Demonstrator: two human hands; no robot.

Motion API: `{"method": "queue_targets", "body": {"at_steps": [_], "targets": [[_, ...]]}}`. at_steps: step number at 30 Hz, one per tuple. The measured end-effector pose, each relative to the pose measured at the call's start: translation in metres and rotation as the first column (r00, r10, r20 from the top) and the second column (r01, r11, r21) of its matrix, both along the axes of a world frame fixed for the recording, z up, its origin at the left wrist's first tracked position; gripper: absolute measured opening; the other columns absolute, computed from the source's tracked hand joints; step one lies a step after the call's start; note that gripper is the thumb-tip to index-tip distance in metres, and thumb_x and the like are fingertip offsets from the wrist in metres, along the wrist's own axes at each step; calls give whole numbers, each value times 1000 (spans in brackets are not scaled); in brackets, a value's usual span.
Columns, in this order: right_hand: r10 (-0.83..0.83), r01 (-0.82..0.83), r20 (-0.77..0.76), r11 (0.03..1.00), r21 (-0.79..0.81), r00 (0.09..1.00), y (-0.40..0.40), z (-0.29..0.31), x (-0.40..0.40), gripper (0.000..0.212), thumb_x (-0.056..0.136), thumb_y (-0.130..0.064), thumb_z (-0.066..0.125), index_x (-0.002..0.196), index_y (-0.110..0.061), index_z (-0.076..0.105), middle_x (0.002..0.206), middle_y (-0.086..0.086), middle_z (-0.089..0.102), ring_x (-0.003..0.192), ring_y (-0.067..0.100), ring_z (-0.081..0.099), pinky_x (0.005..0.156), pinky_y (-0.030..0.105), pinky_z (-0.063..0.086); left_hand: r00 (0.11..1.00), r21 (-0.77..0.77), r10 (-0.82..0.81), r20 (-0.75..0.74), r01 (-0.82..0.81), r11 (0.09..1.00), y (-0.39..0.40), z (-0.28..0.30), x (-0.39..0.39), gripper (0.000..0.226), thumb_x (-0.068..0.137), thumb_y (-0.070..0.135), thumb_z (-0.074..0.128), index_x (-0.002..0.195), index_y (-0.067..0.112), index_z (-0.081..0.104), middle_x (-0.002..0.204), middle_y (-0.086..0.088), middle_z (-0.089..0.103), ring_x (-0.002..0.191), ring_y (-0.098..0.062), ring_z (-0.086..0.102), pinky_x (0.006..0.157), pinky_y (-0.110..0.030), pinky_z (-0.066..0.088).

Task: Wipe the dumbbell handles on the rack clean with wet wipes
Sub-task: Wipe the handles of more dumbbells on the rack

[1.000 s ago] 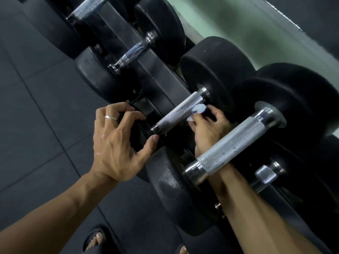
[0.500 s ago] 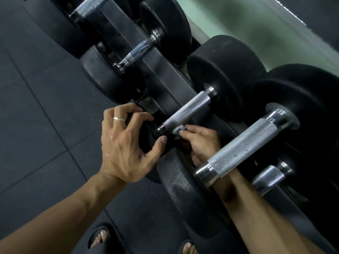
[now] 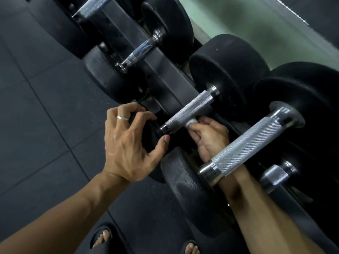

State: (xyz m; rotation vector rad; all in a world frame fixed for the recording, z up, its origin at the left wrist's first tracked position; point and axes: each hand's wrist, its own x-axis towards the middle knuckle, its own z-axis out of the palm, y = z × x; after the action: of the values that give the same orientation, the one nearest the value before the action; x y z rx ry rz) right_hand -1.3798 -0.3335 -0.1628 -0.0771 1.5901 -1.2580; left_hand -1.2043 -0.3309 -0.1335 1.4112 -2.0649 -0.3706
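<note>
A knurled steel dumbbell handle (image 3: 189,111) lies on the black rack between two black weight heads. My right hand (image 3: 211,137) reaches under a nearer, larger dumbbell handle (image 3: 245,145) and pinches a small white wet wipe (image 3: 190,124) against the underside of the middle handle. My left hand (image 3: 126,142), wearing a ring, grips the near black head (image 3: 152,129) of that dumbbell, fingers curled over its rim. Most of the wipe is hidden by my fingers.
Further dumbbells sit up the rack: one with a dark wrapped handle (image 3: 140,52) and another at the top (image 3: 91,8). A lower-tier handle (image 3: 277,175) shows at right. Dark rubber floor tiles (image 3: 36,107) lie left; my sandalled feet (image 3: 102,237) are below.
My right hand slid the wipe from the handle's far end to its near end, then back toward the middle. My left hand kept its hold on the weight head.
</note>
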Motion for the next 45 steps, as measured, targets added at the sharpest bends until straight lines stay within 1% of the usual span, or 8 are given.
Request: {"method": "queue_targets", "body": {"at_steps": [5,10,15,20,24,30,42,45], "targets": [[336,-323,-57,932,163,940,9,-6,16,39,66,-9,78,104,-10,72,105,12,73,102,30,69,96,43,55,1000,-7,2,4,-2,1000,0,-1,1,54,81,59,54,103,12,68,115,-9,52,106,-30,43,81,-47,45],[-194,224,250,969,-100,949,-9,-1,-4,31,93,16,48,93,-12,60,82,5,63,61,3,66,66,20,57,1000,-3,-3,-2,3,1000,0,0,0,54,81,58,54,104,11,68,115,-9,52,107,-29,42,81,-47,45],[73,-53,308,996,-74,949,0,0,5,36,96,12,38,104,-14,61,74,2,66,62,9,66,59,20,55,1000,-12,-7,-5,7,1000,0,0,0,54,81,58,54,104,11,68,115,-10,52,107,-29,42,80,-48,45],[-231,369,561,918,-145,795,-16,8,-24,35,95,0,32,111,-14,60,95,5,64,91,17,62,90,34,49,1000,-14,-8,-14,8,1000,0,-1,0,54,81,58,54,103,10,68,114,-9,52,107,-28,41,80,-47,45],[-50,220,624,955,-199,780,0,4,-14,39,74,-24,43,106,-12,60,108,7,59,110,23,54,99,41,41,1000,-16,-10,-13,9,1000,0,-1,1,54,81,58,55,102,10,68,115,-9,52,107,-28,42,81,-47,45],[-185,414,666,887,-202,722,-13,-1,-18,31,81,-14,42,105,-18,62,128,5,63,120,23,57,94,40,43,1000,-20,-10,-17,10,1000,0,-1,1,55,81,58,55,102,9,69,114,-10,53,107,-28,42,82,-47,44],[52,82,597,977,-195,800,-5,-12,-19,28,74,-23,41,94,-7,55,111,18,63,106,34,61,87,45,48,1000,-17,-2,2,2,1000,0,0,0,54,80,57,55,102,10,69,114,-10,52,106,-30,43,79,-48,45],[-49,278,666,929,-243,744,-10,-9,-37,26,73,-22,42,85,-6,59,91,15,65,98,33,63,87,50,48,1000,-17,0,9,0,1000,0,0,0,54,80,56,55,103,9,69,114,-10,52,107,-30,43,81,-47,45]]}}
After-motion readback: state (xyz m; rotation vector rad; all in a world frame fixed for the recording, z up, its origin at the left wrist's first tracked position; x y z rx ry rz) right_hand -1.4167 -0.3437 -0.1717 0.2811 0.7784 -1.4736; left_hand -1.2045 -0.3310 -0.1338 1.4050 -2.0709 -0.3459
